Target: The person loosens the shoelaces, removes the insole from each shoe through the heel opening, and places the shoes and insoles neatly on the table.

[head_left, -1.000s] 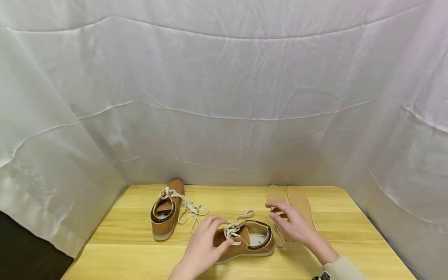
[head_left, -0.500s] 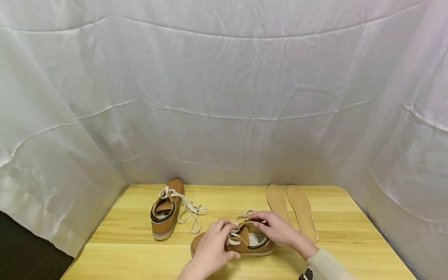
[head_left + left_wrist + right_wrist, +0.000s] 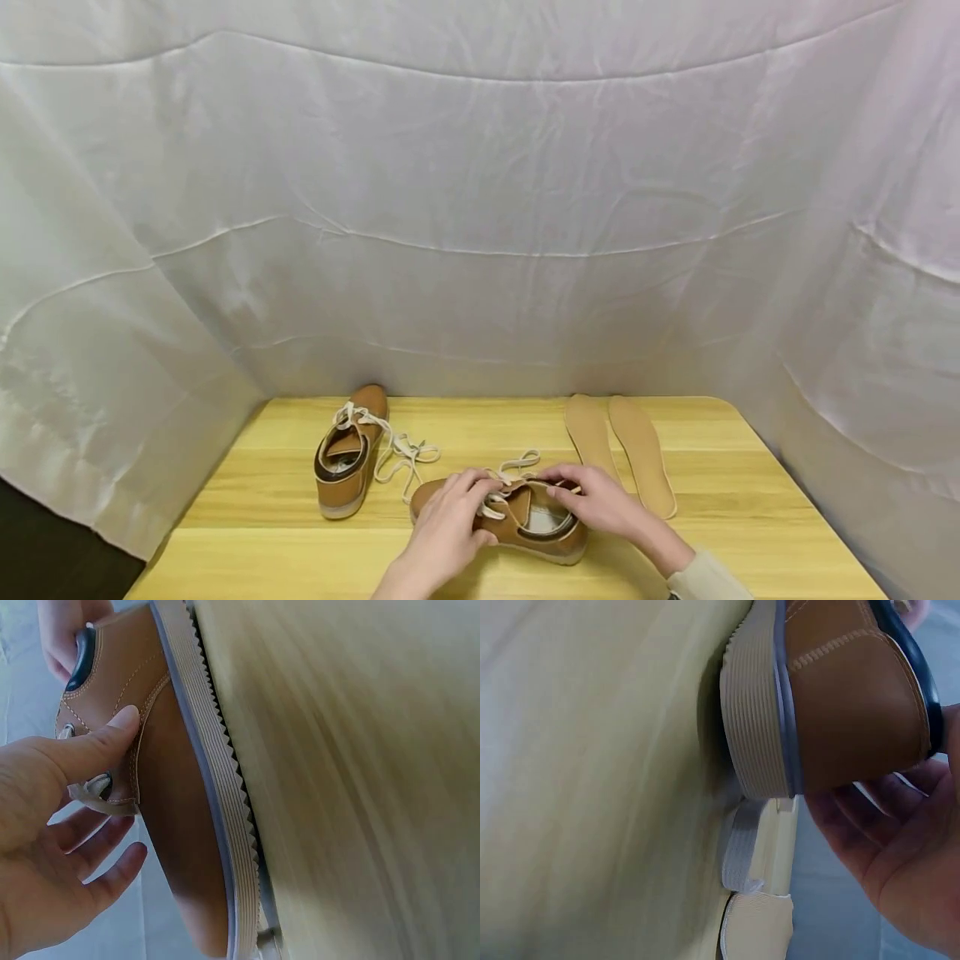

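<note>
A brown lace-up shoe (image 3: 525, 540) stands on the wooden table with its toe to the left and its heel to the right. My left hand (image 3: 450, 525) holds it over the pale laces (image 3: 491, 507); in the left wrist view its thumb (image 3: 112, 739) presses the shoe's side. At the dark padded collar (image 3: 919, 675), my right hand (image 3: 600, 500) grips the heel end, thumb by the opening and fingers on the far side. A pale lining (image 3: 542, 518) shows inside the shoe. Some of the right fingers are hidden behind it.
Another brown shoe (image 3: 347, 475) stands at the left rear, its loose laces (image 3: 408, 454) trailing right. Two tan insoles (image 3: 588, 425) (image 3: 643, 454) lie at the right rear, close beyond my right hand. A grey-white curtain (image 3: 480, 333) surrounds the table's back and sides.
My right hand has moved left from above the insoles to the shoe's collar. The shoe has turned slightly, its heel nearer me. My left hand stays over the laces.
</note>
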A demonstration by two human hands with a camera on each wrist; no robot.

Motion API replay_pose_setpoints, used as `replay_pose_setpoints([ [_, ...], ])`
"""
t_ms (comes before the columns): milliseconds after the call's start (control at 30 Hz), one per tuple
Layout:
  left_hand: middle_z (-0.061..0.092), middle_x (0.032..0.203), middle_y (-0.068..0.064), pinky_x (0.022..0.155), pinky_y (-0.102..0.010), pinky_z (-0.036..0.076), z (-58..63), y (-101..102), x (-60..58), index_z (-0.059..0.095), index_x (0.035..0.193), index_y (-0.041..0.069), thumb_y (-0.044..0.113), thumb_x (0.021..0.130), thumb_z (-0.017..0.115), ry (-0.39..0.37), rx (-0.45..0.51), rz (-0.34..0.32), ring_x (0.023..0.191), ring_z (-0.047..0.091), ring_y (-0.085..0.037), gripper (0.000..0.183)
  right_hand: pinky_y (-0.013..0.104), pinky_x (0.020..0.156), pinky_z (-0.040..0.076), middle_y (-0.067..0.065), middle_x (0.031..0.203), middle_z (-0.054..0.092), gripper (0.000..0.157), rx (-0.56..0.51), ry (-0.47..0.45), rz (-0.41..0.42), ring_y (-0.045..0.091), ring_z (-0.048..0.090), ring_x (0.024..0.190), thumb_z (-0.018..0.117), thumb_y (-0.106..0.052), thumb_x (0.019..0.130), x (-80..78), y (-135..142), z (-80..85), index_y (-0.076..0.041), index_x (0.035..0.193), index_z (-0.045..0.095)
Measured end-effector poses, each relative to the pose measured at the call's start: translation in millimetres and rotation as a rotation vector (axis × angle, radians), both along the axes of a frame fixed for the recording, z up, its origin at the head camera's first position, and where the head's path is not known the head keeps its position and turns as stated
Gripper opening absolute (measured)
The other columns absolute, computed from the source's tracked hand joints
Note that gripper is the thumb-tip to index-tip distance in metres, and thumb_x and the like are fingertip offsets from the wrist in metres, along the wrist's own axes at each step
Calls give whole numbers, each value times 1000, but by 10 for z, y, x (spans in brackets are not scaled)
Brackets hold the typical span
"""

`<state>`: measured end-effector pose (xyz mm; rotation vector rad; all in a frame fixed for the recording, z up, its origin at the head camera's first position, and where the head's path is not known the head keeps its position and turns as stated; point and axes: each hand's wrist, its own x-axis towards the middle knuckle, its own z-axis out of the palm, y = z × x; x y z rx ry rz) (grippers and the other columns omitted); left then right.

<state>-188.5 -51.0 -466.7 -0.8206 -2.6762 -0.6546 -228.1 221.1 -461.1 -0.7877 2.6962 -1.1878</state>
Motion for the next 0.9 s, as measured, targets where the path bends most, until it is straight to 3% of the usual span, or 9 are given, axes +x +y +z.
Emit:
replay_pose_setpoints([
  [200,62,133,-1,95,-48,57,-19,-63,-47,61,139,12,20,70,95,17,9,71,119,61,-23,78,26,70,57,12,118,72,32,-81,-73,-37,14,66,88,65,-25,103,157,0,-3,-6,127,71],
  [367,62,126,-3,89,-44,59,0,-179,-89,63,135,9,12,70,94,16,50,120,112,64,-23,72,33,63,63,23,120,68,35,-257,-234,-57,15,66,80,67,-18,102,292,-96,-44,4,130,66],
  [433,62,121,-1,79,-36,59,11,-250,-83,65,129,11,12,74,92,-25,96,130,104,65,-19,61,34,64,64,29,127,64,38,-319,-279,-63,19,69,83,67,-15,101,344,-161,-60,7,132,63],
  [567,64,112,2,69,-25,53,36,-393,-29,68,116,16,20,88,83,-180,236,110,93,64,-14,32,34,63,64,32,122,64,42,-376,-290,-72,20,72,80,67,-11,101,423,-293,-91,10,136,59],
  [633,65,112,1,74,-27,56,49,-445,0,69,113,17,26,93,79,-255,300,83,95,65,-16,25,33,62,64,31,120,65,44,-387,-281,-73,17,72,78,66,-10,101,454,-359,-102,9,139,58],
  [733,67,117,1,83,-35,59,63,-492,47,70,115,18,35,95,76,-313,340,61,103,67,-22,27,34,61,64,34,130,60,45,-409,-265,-68,14,72,76,66,-10,101,491,-456,-116,6,142,57],
  [900,68,123,0,95,-46,57,54,-512,94,69,124,13,37,94,77,-337,366,81,114,67,-28,39,36,59,64,34,145,48,45,-415,-226,-76,18,73,81,66,-13,102,516,-628,-126,1,144,58],
])
